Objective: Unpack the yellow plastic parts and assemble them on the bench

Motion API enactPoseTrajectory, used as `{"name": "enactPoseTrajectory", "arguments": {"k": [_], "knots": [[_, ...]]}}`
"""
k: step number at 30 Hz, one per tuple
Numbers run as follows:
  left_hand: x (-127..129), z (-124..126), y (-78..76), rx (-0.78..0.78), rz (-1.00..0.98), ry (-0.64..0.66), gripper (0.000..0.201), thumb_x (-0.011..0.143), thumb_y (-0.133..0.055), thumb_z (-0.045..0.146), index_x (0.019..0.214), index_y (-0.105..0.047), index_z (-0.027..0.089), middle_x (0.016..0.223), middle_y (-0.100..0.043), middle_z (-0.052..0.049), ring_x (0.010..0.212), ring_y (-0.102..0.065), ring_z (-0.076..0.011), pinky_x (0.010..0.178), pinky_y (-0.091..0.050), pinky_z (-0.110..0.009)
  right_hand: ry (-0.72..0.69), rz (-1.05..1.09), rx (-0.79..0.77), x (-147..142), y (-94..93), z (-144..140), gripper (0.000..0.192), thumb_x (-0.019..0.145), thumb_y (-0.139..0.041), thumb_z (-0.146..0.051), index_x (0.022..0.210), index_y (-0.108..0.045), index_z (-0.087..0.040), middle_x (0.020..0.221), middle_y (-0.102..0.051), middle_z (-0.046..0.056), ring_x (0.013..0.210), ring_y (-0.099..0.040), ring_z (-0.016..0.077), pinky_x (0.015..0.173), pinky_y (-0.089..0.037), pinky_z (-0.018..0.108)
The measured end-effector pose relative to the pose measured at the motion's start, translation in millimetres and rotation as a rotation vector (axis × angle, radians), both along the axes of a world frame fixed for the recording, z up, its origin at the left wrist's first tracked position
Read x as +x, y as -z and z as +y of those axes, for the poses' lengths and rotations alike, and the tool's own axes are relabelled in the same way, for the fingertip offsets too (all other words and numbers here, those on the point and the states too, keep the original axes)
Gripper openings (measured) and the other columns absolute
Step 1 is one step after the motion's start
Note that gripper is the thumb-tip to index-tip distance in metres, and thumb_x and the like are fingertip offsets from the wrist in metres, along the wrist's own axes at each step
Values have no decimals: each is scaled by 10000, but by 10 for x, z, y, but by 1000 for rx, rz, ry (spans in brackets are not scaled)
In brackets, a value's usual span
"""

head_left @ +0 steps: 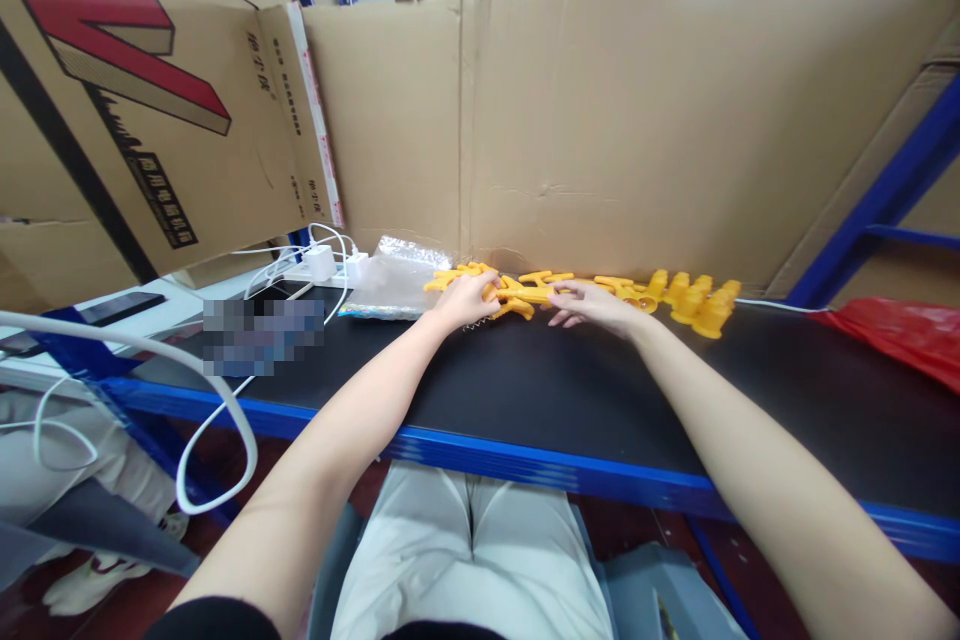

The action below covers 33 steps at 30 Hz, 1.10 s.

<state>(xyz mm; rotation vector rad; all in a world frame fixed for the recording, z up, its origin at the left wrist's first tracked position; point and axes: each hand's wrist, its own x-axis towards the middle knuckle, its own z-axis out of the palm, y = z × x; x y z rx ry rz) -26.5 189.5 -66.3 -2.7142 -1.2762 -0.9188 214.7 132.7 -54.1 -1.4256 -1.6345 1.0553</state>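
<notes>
Progress: yellow plastic pieces (525, 292) lie in a loose run along the back of the black tabletop (570, 390), against the cardboard wall (615, 120); both hands are in among the flat, branched ones at the left end, so the handling looks to be under way rather than finished.
Sorted part: a short row of cone-shaped yellow pieces (694, 300) stands to the right, just beside the right hand and untouched by it.
Left hand: left hand (466, 300) rests on the left end of the pile, palm down, fingers curled onto a yellow piece; whether it truly grips the piece cannot be told.
Right hand: right hand (592, 305) lies flat and low on the tabletop, fingers stretched towards the left and narrowly spread, tips touching the branched pieces, holding nothing that shows.
Arms: both forearms reach far forward from the seated body and converge at the pile.
Surroundings: a clear plastic bag (397, 275) sits just left of the pile; a white charger and cable (322, 260) lie further left, with a dark phone (124, 305) near the table's edge; a red bag (900, 335) lies well apart on the right.
</notes>
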Motion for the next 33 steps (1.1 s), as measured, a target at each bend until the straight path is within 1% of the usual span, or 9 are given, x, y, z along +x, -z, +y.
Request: {"name": "enactPoseTrajectory", "arguments": {"k": [2, 4, 8, 18, 22, 26, 29, 33], "knots": [[1, 1, 2, 0, -2, 0, 303, 739, -565, 287, 1031, -615, 224, 854, -667, -34, 787, -611, -207, 694, -453, -298, 1, 7, 36, 17, -2, -1, 546, 779, -700, -324, 1275, -506, -203, 1137, -645, 112, 787, -682, 151, 709, -547, 262], [2, 0, 4, -1, -2, 1, 304, 742, -565, 293, 1034, -614, 226, 854, -667, -33, 787, -611, -207, 693, -456, -299, 9, 27, 49, 27, 0, 5, 517, 771, -701, -286, 1251, -534, -195, 1111, -649, 111, 789, -682, 155, 747, -551, 295], [5, -1, 7, 2, 1, 4, 312, 742, -564, 296, 1042, -615, 226, 862, -667, -36, 800, -615, -210, 711, -462, -306, 8, 50, 53, 41, 20, 28, 455, 774, -695, -285, 1200, -570, -186, 1042, -672, 105, 786, -682, 167, 758, -558, 321], [5, 4, 3, 4, 9, 11, 315, 755, -557, 316, 1050, -622, 226, 854, -667, -38, 800, -619, -212, 712, -468, -309, 13, 63, 58, 51, 44, 40, 421, 772, -697, -286, 1160, -581, -167, 1020, -675, 113, 789, -684, 178, 781, -562, 344], [8, -9, -8, -4, 13, 6, 315, 757, -559, 309, 1055, -621, 226, 862, -669, -37, 806, -619, -209, 715, -464, -302, 21, 71, 53, 38, 36, 33, 386, 781, -687, -265, 1139, -580, -164, 1015, -678, 112, 778, -685, 172, 769, -567, 333], [-1, -40, -29, -2, 21, 2, 313, 774, -556, 336, 1061, -619, 230, 816, -665, -27, 773, -617, -198, 704, -457, -293, 33, 86, 57, 33, 34, 34, 349, 779, -689, -251, 1096, -578, -157, 989, -683, 107, 762, -681, 163, 755, -566, 313], [-12, -70, -47, -1, 16, 12, 362, 791, -553, 387, 1119, -596, 239, 803, -665, -18, 747, -619, -192, 699, -460, -293, 46, 100, 64, 33, 27, 34, 324, 766, -702, -256, 1053, -585, -163, 975, -687, 104, 745, -678, 158, 755, -563, 315], [-17, -91, -51, -15, 13, 17, 485, 819, -531, 438, 1265, -520, 249, 820, -675, -17, 764, -632, -193, 728, -469, -303, 54, 124, 71, 47, 22, 43, 275, 767, -700, -266, 1008, -597, -181, 926, -696, 90, 750, -678, 172, 780, -556, 344]]}}
